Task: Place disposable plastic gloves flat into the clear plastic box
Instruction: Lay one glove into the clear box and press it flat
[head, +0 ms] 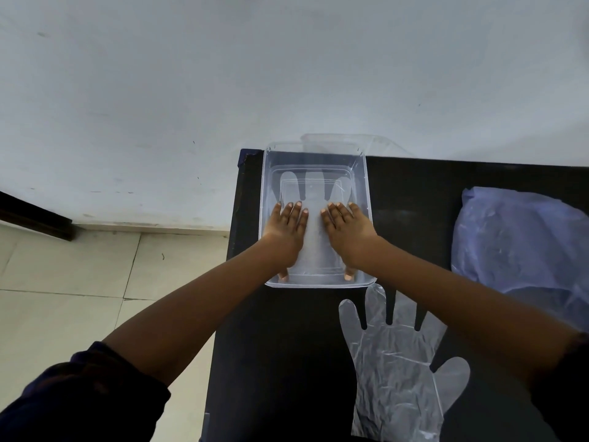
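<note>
A clear plastic box stands at the far left corner of a black table. A thin transparent glove lies flat on the box floor, fingers pointing away from me. My left hand and my right hand both rest palm down on that glove inside the box, fingers spread a little, thumbs toward the near wall. Neither hand grips anything. A second transparent glove lies flat on the table just in front of the box, partly under my right forearm.
A bluish plastic bag sits at the right of the table. The clear lid leans behind the box against the white wall. The table's left edge drops to a tiled floor.
</note>
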